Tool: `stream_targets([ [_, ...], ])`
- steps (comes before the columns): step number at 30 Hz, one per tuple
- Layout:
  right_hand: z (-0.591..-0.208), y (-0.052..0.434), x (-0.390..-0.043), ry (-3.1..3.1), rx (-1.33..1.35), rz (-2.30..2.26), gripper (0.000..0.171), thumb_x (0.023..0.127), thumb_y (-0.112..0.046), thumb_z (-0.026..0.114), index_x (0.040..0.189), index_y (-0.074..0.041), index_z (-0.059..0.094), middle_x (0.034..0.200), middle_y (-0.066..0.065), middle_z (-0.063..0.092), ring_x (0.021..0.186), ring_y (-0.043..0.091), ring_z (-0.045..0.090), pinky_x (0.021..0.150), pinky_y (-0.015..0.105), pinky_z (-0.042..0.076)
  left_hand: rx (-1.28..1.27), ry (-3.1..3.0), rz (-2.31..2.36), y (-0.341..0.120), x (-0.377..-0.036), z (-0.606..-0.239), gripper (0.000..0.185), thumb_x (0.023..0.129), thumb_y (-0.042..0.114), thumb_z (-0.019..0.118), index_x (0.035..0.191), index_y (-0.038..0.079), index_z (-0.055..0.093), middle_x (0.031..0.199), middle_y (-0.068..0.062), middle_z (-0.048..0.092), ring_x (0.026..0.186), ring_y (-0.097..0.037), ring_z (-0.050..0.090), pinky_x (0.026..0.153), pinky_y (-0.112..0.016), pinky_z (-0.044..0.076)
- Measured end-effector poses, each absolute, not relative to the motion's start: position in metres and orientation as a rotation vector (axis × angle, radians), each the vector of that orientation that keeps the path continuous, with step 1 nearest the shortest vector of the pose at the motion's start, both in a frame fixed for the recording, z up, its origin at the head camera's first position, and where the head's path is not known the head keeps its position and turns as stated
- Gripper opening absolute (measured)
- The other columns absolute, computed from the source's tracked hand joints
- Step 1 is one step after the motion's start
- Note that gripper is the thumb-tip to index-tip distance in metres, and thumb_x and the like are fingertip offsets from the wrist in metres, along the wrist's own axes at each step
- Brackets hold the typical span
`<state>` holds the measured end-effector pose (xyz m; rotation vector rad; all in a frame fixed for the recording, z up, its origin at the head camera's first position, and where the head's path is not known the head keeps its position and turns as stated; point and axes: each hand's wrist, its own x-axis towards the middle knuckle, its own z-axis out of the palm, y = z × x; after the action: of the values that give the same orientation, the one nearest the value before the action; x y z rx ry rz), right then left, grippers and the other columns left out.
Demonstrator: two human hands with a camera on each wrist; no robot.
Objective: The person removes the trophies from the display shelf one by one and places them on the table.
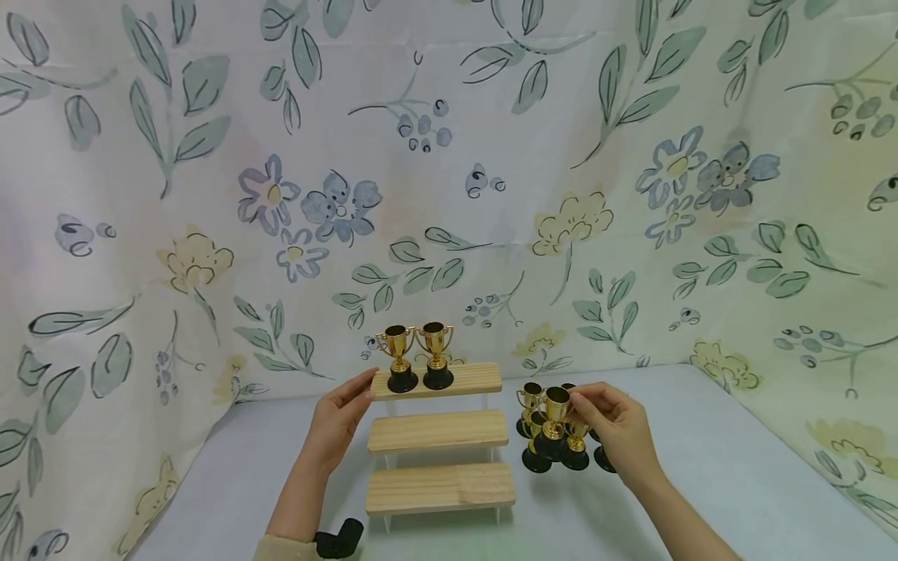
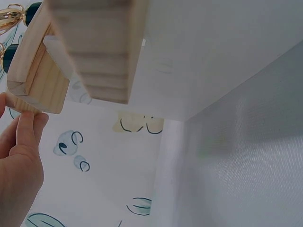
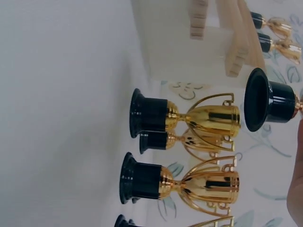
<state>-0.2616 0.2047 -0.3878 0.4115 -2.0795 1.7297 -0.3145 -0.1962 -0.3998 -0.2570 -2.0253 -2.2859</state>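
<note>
In the head view, a three-tier wooden display stand has two small gold trophy cups with black bases upright on its top shelf, toward the left. My left hand grips the left end of that top shelf; its fingertips show against the wood in the left wrist view. To the right of the stand, my right hand pinches another trophy cup near its rim. That cup hangs above the rest, its black base plainly off the table in the right wrist view.
Several more trophy cups stand grouped on the white table, right of the stand. A black object appears by the left forearm. Behind everything hangs a floral cloth.
</note>
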Motion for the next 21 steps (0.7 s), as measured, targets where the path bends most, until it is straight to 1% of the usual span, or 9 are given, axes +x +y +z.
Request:
stream_targets([
  [5, -0.396, 0.205, -0.258, -2.123, 0.437, 1.73, 0.02, 0.098, -0.011, 0.061, 0.104, 0.008, 0.064, 0.087, -0.016, 0.073, 0.078, 0.005, 0.072, 0.074, 0.023, 0.063, -0.238, -2.027, -2.279, -0.196, -0.315, -0.4, 0.051, 0.099, 0.004, 0.055, 0.148, 0.001, 0.043, 0.147, -0.01, 0.048, 0.115, 0.009, 0.059, 0.102, -0.008, 0.047],
  [10, -0.404, 0.205, -0.257, -2.151, 0.441, 1.74, 0.02, 0.097, -0.01, 0.061, 0.103, 0.009, 0.064, 0.086, -0.016, 0.073, 0.077, 0.008, 0.073, 0.072, 0.024, 0.063, -0.239, -2.025, -2.279, -0.196, -0.315, -0.4, 0.051, 0.098, 0.003, 0.055, 0.148, 0.001, 0.043, 0.15, -0.013, 0.046, 0.115, 0.009, 0.059, 0.102, -0.008, 0.047],
  [15, -0.411, 0.204, -0.257, -2.148, 0.475, 1.798, 0.02, 0.097, -0.009, 0.061, 0.103, 0.011, 0.064, 0.087, -0.015, 0.073, 0.078, 0.004, 0.072, 0.071, 0.026, 0.064, -0.23, -2.023, -2.283, -0.196, -0.315, -0.4, 0.05, 0.099, 0.002, 0.054, 0.148, 0.0, 0.043, 0.152, -0.016, 0.044, 0.114, 0.009, 0.059, 0.102, -0.008, 0.047],
  [21, -0.413, 0.203, -0.257, -2.152, 0.527, 1.846, 0.022, 0.097, -0.008, 0.061, 0.102, 0.013, 0.063, 0.087, -0.015, 0.074, 0.079, 0.004, 0.073, 0.073, 0.026, 0.064, -0.239, -2.021, -2.284, -0.196, -0.315, -0.4, 0.051, 0.098, 0.002, 0.055, 0.148, 0.0, 0.043, 0.15, -0.013, 0.046, 0.115, 0.009, 0.059, 0.101, -0.008, 0.048],
])
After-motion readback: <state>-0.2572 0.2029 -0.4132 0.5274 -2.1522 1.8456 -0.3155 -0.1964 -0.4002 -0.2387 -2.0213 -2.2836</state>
